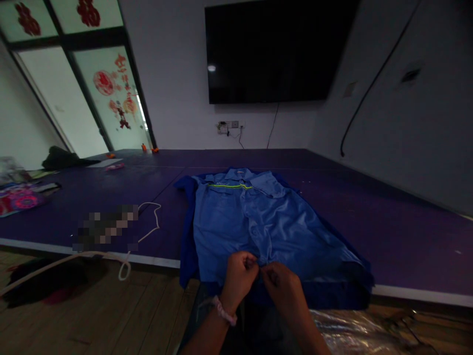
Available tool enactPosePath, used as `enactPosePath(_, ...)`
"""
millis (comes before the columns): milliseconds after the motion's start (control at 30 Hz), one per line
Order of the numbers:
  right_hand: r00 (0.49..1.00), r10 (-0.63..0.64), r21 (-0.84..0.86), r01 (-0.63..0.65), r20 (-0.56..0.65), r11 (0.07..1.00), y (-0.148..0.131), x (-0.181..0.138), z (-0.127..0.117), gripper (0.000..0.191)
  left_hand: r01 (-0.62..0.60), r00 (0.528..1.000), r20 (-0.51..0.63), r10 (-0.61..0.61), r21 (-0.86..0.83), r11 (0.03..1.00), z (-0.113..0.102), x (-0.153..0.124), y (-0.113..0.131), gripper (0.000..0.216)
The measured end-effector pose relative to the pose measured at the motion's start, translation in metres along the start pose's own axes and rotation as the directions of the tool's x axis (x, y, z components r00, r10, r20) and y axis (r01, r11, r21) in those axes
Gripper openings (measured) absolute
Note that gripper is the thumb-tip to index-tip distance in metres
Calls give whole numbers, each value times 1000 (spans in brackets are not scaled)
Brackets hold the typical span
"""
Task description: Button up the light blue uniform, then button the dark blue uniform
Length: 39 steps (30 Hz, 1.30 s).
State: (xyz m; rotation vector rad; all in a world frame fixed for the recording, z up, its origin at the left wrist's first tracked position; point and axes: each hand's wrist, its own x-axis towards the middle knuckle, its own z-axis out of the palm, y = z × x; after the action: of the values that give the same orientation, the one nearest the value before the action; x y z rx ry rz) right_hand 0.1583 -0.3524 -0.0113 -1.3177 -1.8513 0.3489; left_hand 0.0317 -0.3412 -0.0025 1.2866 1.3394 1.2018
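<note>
Two grips, my left hand and right hand, pinched the lower front of the blue shirt spread on the purple desk, where I judged I was fastening it, the next move calling for neatly aligned edges.

Left hand and right hand close together, both curled, seemingly pinching.

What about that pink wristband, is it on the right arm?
No, the pink wristband sits just behind the left hand, which touches the blue shirt.
</note>
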Motion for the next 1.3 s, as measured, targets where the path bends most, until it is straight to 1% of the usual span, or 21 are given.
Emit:
enactPosePath(100,1000,-20,-3,20,-3,1000,2,0,0,23,23,1000,-13,-23,-4,1000,0,0,3,14)
enactPosePath(333,1000,3,45,-2,-7,999,5,2,1,23,70,997,-36,-70,-4,998,2,2,7,17)
enactPosePath(500,998,53,52,-56,46,997,2,5,-3,23,101,994,-48,-99,32,994,2,3,9,17)
enactPosePath(667,989,121,97,-128,82,987,-1,5,-7,21,85,996,-19,-85,28,996,0,3,8,18)
enactPosePath(767,985,151,120,-161,89,980,-1,5,-7,22,79,997,-23,-78,24,997,0,4,5,18)
enactPosePath(867,984,173,110,-178,51,978,-1,4,-4,24,68,998,-12,-68,24,997,0,6,2,20)
enactPosePath(933,986,165,101,-165,10,981,0,3,-1,25,58,998,-3,-58,24,998,0,6,1,19)
enactPosePath(1033,990,137,92,-133,-44,987,0,-1,2,25,45,999,-1,-45,3,999,-1,6,1,17)
enactPosePath(1167,993,94,65,-89,-76,994,-2,-5,4,25,49,999,20,-49,-35,998,-3,2,5,13)
enactPosePath(1300,991,44,38,-40,-130,998,-5,-9,5,25,38,999,14,-38,-29,999,-4,0,8,10)
